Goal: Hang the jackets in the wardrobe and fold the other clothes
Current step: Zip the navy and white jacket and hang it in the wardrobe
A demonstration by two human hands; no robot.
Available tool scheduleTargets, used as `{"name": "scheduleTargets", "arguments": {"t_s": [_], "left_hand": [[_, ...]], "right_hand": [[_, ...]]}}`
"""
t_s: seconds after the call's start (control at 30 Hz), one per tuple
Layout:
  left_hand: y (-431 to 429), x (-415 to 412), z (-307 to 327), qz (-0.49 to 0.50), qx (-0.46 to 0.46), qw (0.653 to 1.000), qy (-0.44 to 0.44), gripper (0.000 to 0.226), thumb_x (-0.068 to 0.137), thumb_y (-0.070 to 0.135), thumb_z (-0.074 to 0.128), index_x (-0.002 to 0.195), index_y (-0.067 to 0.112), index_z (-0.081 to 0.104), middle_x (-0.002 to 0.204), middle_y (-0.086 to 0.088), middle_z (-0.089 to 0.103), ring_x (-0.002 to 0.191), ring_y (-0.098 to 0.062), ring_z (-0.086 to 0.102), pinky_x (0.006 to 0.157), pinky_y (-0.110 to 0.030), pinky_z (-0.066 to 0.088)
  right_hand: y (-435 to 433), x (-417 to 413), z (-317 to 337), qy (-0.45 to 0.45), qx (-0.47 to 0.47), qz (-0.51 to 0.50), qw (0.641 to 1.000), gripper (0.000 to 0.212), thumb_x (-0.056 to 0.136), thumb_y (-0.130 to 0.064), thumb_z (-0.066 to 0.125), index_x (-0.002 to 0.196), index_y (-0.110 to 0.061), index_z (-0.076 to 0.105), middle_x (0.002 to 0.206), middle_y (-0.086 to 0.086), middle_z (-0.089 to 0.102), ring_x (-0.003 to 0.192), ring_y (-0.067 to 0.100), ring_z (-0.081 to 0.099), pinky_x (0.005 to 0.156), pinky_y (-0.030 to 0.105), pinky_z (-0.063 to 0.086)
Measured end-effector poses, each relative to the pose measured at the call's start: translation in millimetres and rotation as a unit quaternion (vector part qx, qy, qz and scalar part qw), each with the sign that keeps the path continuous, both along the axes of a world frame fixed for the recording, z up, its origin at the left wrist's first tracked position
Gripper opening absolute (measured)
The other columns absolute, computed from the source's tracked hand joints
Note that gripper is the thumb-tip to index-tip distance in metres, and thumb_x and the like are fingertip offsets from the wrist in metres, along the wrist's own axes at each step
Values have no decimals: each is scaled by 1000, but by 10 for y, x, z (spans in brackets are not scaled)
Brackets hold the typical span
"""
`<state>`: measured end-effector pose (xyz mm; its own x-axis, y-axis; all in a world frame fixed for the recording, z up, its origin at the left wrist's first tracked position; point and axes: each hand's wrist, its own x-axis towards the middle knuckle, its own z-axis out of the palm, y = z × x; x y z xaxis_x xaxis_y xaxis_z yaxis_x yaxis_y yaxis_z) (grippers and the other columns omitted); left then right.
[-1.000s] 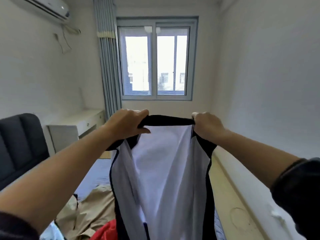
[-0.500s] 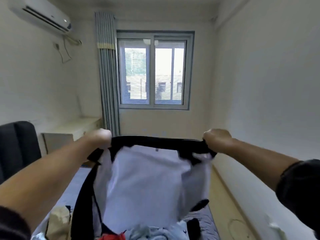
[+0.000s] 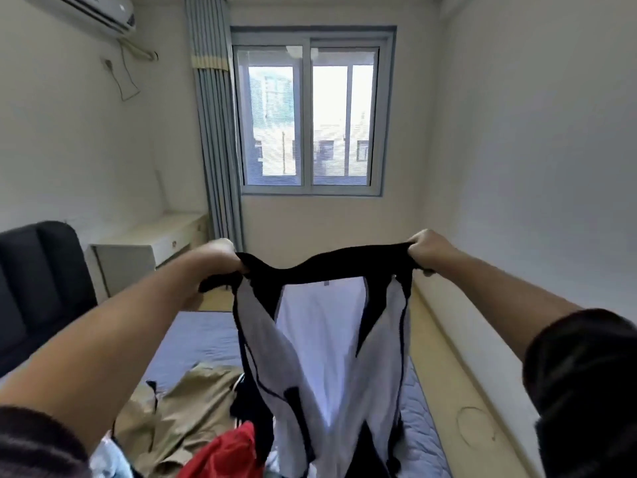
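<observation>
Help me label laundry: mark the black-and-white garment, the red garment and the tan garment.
black-and-white garment [image 3: 320,339], head view, white middle panel
red garment [image 3: 224,453], head view, top fold
tan garment [image 3: 193,398], head view, its middle

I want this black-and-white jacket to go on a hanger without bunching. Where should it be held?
By the two ends of its black top band, one grip from each side, as the left hand and right hand hold it. The band spans the top, so the jacket hangs open and straight below.
</observation>
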<state>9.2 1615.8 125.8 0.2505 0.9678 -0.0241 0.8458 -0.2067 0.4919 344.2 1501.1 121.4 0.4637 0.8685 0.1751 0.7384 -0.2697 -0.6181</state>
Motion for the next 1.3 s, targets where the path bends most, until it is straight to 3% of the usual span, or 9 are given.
{"name": "scheduleTargets", "arguments": {"t_s": [0.07,0.2,0.4,0.57,0.63,0.73,0.87,1.0,1.3], "left_hand": [[-73,78,30,25,-54,983,-172,12,85,4,48,75,-1,52,55,-10,46,36,-17,41,38,-20,32],[-364,243,141,28,-141,853,-501,28,93,-1,27,76,3,49,47,-9,52,28,-12,46,32,-14,37],[-545,239,293,-27,-106,795,-596,37,94,5,23,82,6,57,54,-7,67,41,-15,61,40,-20,48],[-84,671,-62,13,-142,857,-495,37,96,2,21,94,2,58,70,-13,72,70,-24,72,67,-31,59],[283,858,-417,13,-156,901,-405,32,101,9,30,125,8,51,113,-13,67,111,-24,61,93,-36,48],[700,1038,-1038,0,-163,941,-295,68,99,31,46,153,21,6,154,-9,27,136,-27,35,110,-42,33],[618,1021,-2319,5,-174,962,-208,54,96,19,51,145,8,32,105,-9,57,87,-21,56,69,-29,43],[15,709,-3761,6,-306,945,-117,29,92,16,54,121,10,55,103,-11,63,87,-25,60,59,-25,40],[-1473,154,-6231,83,-533,840,-60,17,97,14,42,89,17,56,91,-5,64,68,-12,57,53,-23,36]], "right_hand": [[10,-125,80,170,62,1,984,24,83,9,37,69,-4,52,54,8,44,36,20,41,37,20,37],[-215,-463,212,405,194,14,893,21,93,2,39,79,0,54,44,10,60,32,18,56,35,22,46],[-441,-598,306,417,256,90,867,28,94,-1,35,83,1,61,52,9,65,40,18,60,42,22,49],[235,-509,-177,320,155,27,934,26,94,2,33,89,3,58,71,19,68,53,21,66,56,29,57],[604,-349,-526,241,88,53,965,34,95,3,32,118,1,56,112,24,65,94,29,67,85,39,55],[977,-179,-1126,171,-32,157,972,61,96,2,35,151,-22,23,155,10,28,144,21,26,116,37,26],[894,-270,-2396,199,-136,187,952,65,95,6,40,152,-18,19,158,9,22,146,16,20,111,31,31],[334,-414,-3790,188,-266,158,932,55,94,-1,44,147,-10,33,151,10,38,139,20,35,113,33,30],[-933,-955,-6223,243,-459,116,846,47,92,-5,43,138,-11,45,141,7,50,130,19,47,106,30,39]]}}
